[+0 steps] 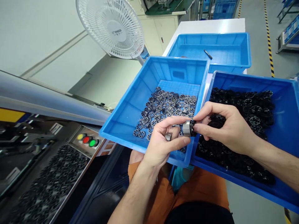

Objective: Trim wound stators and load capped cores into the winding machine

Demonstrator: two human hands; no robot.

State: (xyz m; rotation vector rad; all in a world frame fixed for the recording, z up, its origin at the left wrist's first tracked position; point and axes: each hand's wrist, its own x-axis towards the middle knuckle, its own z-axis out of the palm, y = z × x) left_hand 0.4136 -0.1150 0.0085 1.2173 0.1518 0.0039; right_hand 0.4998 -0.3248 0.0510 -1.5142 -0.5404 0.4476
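Note:
My left hand [158, 144] is closed, its thumb and fingers gripping a short silver metal ring [186, 128]. A second silver ring [168, 136] sits among the curled fingers of the same hand. On the right end of the gripped ring is a black toothed plastic part [193, 128], pinched by the thumb and fingertips of my right hand [235, 129]. More black round parts [217, 120] rest in the right palm, partly covered by the fingers. Both hands meet above the adjoining walls of two blue bins.
The left blue bin [126, 109] contains many spoked silver-and-black wheels [158, 109]. Black wheels [253, 119] fill much of the right bin [283, 124]. A third bin [224, 53] behind holds a pen-like object [207, 54]. A fan [116, 31] and machine buttons [86, 139] are leftward.

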